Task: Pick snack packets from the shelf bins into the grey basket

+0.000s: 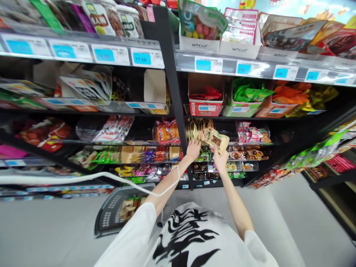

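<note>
In my right hand (221, 158) is a tan snack packet (221, 143) with a window showing dark brown contents, gripped by its lower edge and tilted. My left hand (194, 149) is at the front of a row of similar tan snack packets (196, 128) standing on the shelf. Its fingers are curled against the front packets, and the fingertips are partly hidden among them. The held packet overlaps the right end of that row.
A grey shopping basket (107, 211) with packets inside stands on the floor at left. A white cable (111, 176) crosses to my left arm. A black post (174, 74) divides the shelves. Red box (205, 107) and green box (236, 110) sit above; another rack (311, 155) is at right.
</note>
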The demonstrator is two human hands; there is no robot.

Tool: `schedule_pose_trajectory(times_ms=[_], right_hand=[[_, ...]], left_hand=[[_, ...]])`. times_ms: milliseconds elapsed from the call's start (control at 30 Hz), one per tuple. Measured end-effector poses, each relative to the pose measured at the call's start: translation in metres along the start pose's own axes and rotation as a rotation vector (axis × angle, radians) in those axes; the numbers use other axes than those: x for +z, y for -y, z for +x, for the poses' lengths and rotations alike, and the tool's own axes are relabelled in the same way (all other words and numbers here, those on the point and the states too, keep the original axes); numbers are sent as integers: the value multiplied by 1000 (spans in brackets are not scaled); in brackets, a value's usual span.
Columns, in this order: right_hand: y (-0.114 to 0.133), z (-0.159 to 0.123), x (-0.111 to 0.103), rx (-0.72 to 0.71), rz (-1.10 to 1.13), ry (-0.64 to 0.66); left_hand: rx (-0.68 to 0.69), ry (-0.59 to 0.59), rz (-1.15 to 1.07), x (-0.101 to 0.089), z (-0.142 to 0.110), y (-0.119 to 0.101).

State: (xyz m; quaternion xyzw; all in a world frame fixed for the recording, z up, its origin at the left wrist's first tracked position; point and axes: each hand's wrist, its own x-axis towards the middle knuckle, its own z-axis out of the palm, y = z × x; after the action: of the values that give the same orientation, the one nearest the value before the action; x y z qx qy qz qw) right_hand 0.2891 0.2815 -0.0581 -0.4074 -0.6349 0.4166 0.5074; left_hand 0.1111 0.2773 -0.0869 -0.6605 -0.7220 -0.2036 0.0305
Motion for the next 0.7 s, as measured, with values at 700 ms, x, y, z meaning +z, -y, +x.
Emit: schedule_pose_trajectory(times_ms=[700], right_hand=[[1, 119, 112, 72, -499, 203]], left_hand=[[-2, 46, 84, 8, -10, -4]])
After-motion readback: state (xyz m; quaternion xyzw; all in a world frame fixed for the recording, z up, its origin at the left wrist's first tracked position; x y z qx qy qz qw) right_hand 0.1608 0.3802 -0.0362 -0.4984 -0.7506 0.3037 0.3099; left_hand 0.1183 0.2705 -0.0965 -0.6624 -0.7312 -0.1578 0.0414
